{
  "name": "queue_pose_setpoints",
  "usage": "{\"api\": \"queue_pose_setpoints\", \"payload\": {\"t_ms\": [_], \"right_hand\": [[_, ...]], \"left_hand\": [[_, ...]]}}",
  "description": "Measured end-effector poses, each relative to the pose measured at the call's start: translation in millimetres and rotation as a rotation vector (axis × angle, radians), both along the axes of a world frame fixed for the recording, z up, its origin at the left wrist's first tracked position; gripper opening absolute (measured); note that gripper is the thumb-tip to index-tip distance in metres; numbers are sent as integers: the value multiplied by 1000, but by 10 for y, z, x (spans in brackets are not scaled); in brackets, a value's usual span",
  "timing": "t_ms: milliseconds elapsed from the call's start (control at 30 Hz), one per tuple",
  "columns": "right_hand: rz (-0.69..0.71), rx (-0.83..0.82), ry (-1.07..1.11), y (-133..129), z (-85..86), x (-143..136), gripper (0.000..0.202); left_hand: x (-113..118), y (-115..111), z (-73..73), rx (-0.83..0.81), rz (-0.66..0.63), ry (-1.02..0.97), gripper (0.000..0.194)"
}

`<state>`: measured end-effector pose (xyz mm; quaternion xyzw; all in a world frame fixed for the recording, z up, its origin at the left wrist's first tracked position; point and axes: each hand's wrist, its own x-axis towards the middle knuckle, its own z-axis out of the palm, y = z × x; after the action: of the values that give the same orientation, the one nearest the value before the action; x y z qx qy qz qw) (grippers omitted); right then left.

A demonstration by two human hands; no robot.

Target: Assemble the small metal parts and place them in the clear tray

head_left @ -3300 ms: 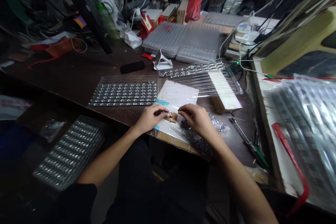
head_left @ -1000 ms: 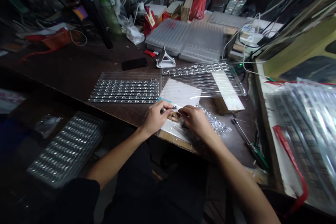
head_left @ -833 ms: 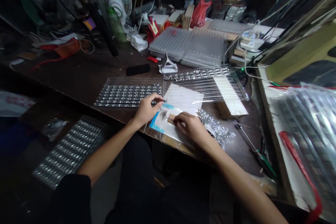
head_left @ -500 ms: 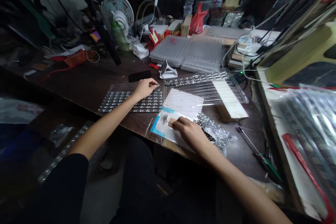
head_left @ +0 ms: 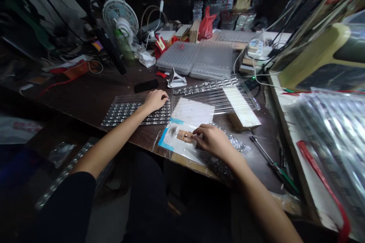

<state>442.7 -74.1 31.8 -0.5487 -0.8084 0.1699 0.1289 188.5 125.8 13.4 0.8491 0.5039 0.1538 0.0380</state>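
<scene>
My left hand (head_left: 156, 100) rests at the upper right corner of a clear ribbed tray (head_left: 118, 100) filled with rows of small shiny metal parts (head_left: 125, 111). Its fingers are bent together, and their tips and anything between them are hidden. Beside the right end of a small brown block (head_left: 182, 135) is my right hand (head_left: 209, 136), thumb and fingers curled close together; what they hold is too small to tell. One small metal piece (head_left: 186, 135) sits on the block, which lies on a white sheet (head_left: 173, 142) edged with blue tape. A plastic bag of loose metal parts (head_left: 235, 141) lies partly behind the right hand.
A second ribbed tray (head_left: 211, 102), partly filled, lies behind, with a long white-topped block (head_left: 242, 108) across it. A phone (head_left: 146, 85) and white stand (head_left: 176, 79) are farther back. At right are a green-handled screwdriver (head_left: 273, 165) and stacked plastic trays (head_left: 330, 136).
My right hand has shifted right off the brown block, uncovering the metal piece on it. My left hand has lowered onto the tray's corner. The whole view has shifted slightly.
</scene>
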Motion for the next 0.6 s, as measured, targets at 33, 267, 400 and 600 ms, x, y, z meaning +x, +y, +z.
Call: {"api": "queue_pose_setpoints", "payload": {"t_ms": [33, 267, 400, 600], "right_hand": [[-3, -33, -9, -7, 18, 46, 15], [-9, -166, -101, -26, 61, 105, 17], [2, -166, -100, -34, 60, 27, 20], [77, -137, 46, -18, 43, 93, 17]], "left_hand": [[6, -2, 10, 5, 1, 35, 16], [106, -8, 152, 18, 27, 97, 23], [482, 0, 184, 20, -47, 28, 24], [981, 91, 144, 70, -115, -69, 9]]}}
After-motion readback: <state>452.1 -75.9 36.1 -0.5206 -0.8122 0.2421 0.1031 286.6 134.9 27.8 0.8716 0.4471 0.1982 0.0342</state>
